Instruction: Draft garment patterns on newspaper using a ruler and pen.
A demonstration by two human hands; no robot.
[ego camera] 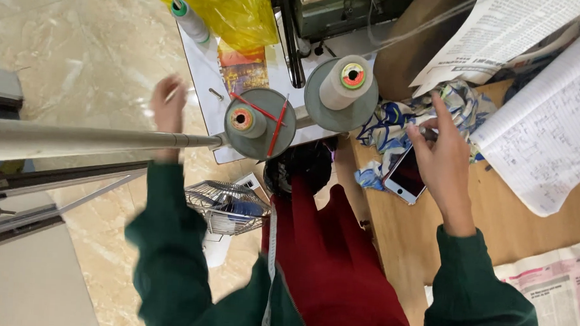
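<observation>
Thread cone (pixel 248 121) on its stand, just beside my left hand (pixel 168 104), fingers loosely curled, empty. Right hand (pixel 444 158) pinches something small over the patterned cloth (pixel 398 119); next move needs a steady reach.

Left hand (pixel 168 107) raised, blurred, beside the stand's (pixel 205 79) left edge, right hand (pixel 443 161) over a phone (pixel 405 177) at the table's (pixel 499 213) edge, patterned cloth (pixel 408 113) (blue and white) just behind, two spools (pixel 249 121) on the stand.

Bright even indoor light, glossy floor sheen, left hand (pixel 168 105) motion-blurred
</observation>
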